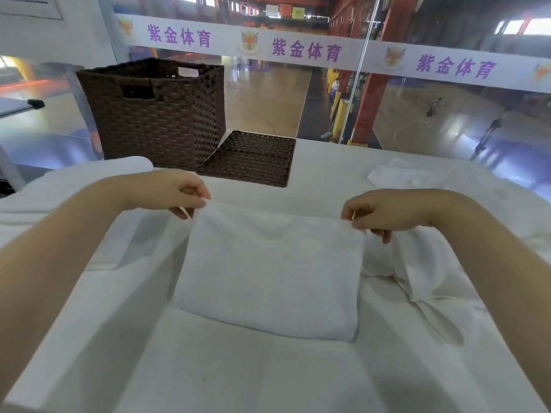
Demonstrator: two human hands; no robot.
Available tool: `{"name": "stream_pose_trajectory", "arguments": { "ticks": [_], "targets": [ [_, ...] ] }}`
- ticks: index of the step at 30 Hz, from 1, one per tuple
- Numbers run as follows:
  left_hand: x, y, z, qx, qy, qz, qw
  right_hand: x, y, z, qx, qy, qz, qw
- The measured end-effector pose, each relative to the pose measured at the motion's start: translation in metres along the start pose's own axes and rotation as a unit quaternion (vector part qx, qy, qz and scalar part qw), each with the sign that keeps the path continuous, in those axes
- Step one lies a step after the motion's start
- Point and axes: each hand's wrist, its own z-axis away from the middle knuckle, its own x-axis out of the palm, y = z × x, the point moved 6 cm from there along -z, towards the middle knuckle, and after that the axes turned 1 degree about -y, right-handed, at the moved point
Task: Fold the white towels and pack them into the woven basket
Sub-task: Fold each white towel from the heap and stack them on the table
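A white cloth-covered table [313, 162] stands against a glass wall that looks onto a sports hall with a glossy wooden floor; a white banner with purple characters [304, 49] runs across the glass. At the table's far left corner sits the dark brown square woven basket [149, 114], and its flat woven lid [250, 158] lies on the table touching its right side. A stack of folded white towels [59, 195] at the left edge is partly cut off by the forearm, and its layers blur into the cover. The folded white rectangular towel [268, 269] lies at the middle of the table. The left hand [182, 190] pinches its far left corner between thumb and curled fingers [179, 210]; the right hand [387, 211] pinches the far right corner the same way. A loose crumpled white towel [417, 269] lies under the right forearm, and another small white heap [396, 175] near the far right edge is hard to make out.
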Motion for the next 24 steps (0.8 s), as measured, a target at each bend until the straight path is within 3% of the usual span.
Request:
{"name": "stream_pose_trajectory", "arguments": {
  "ticks": [5, 9, 18, 24],
  "targets": [
    [0.008, 0.005, -0.046, 0.014, 0.112, -0.047, 0.993, -0.018, 0.023, -0.044, 0.049, 0.113, 0.082, 0.989],
    [0.027, -0.014, -0.079, -0.017, 0.148, -0.055, 0.987, -0.007, 0.038, -0.079, 0.084, 0.132, 0.176, 0.972],
    [0.069, -0.049, -0.111, -0.079, 0.188, -0.074, 0.976, 0.035, 0.061, -0.117, 0.146, 0.132, 0.189, 0.962],
    [0.081, -0.050, -0.107, -0.057, 0.263, -0.113, 0.956, 0.062, 0.073, -0.121, 0.137, 0.230, 0.185, 0.946]
  ]
}}
